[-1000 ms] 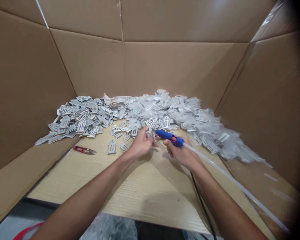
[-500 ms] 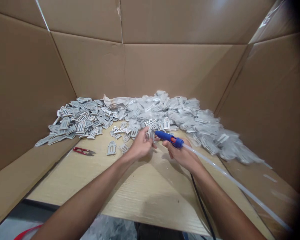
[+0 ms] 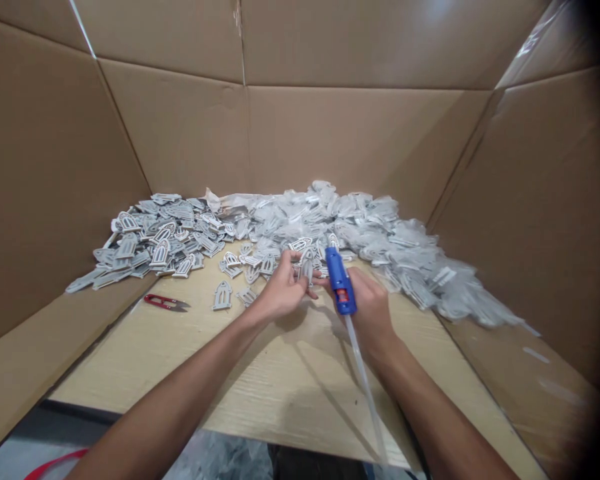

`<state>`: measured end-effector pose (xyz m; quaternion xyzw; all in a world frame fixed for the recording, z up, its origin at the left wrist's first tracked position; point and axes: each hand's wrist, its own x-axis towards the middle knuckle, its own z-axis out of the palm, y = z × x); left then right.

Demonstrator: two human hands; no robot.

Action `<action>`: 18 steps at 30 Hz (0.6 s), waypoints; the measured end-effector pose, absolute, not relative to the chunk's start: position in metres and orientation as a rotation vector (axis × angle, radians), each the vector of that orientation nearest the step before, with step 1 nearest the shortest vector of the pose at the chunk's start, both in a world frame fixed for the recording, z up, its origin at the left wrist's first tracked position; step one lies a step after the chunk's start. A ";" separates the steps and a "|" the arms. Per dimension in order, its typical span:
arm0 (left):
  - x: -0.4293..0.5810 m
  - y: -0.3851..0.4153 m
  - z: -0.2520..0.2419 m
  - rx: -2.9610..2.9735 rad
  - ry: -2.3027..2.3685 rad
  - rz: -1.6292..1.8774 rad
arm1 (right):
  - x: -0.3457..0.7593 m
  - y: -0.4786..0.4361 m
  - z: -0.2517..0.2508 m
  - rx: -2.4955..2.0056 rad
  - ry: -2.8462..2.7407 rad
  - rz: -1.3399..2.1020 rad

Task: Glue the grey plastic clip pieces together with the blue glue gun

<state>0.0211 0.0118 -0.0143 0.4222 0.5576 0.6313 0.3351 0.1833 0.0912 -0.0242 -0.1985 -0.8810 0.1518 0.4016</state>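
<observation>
My left hand (image 3: 280,291) is closed, pinching a small grey arch-shaped plastic piece (image 3: 306,268) above the wooden table (image 3: 260,373). Close beside it on the right, my right hand (image 3: 373,303) is wrapped round a blue glue gun (image 3: 340,280). The gun's nozzle points away from me, up beside the held piece. A long clear glue stick (image 3: 363,380) trails from the gun's back end toward me.
Loose grey pieces (image 3: 160,243) are heaped at the back left, and pieces in clear bags (image 3: 395,247) at the back right. Red snips (image 3: 164,303) lie on the table at the left. Tall cardboard walls (image 3: 330,133) enclose the table.
My right hand has swung the glue gun round: it lay pointing left at the piece, now it points away from me and the glue stick trails toward me. The left hand stayed put.
</observation>
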 end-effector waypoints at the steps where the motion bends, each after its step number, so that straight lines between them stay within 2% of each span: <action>1: 0.023 0.011 -0.013 1.083 1.414 1.629 | 0.184 0.089 -0.022 -0.527 -2.155 0.374; 4: 0.027 0.009 -0.011 1.116 1.303 1.563 | 0.182 0.088 -0.017 -0.677 -1.986 0.551; 8: 0.021 0.006 -0.010 1.293 1.390 1.452 | 0.176 0.100 -0.017 -0.802 -1.773 1.189; 10: 0.017 0.006 -0.011 1.348 1.449 1.409 | 0.173 0.105 -0.017 -0.776 -1.701 1.359; 14: 0.019 0.005 -0.013 1.389 1.440 1.313 | 0.172 0.105 -0.013 -0.647 -1.581 1.548; 18: 0.021 0.005 -0.017 1.402 1.470 1.255 | 0.173 0.101 -0.005 -0.571 -1.476 1.598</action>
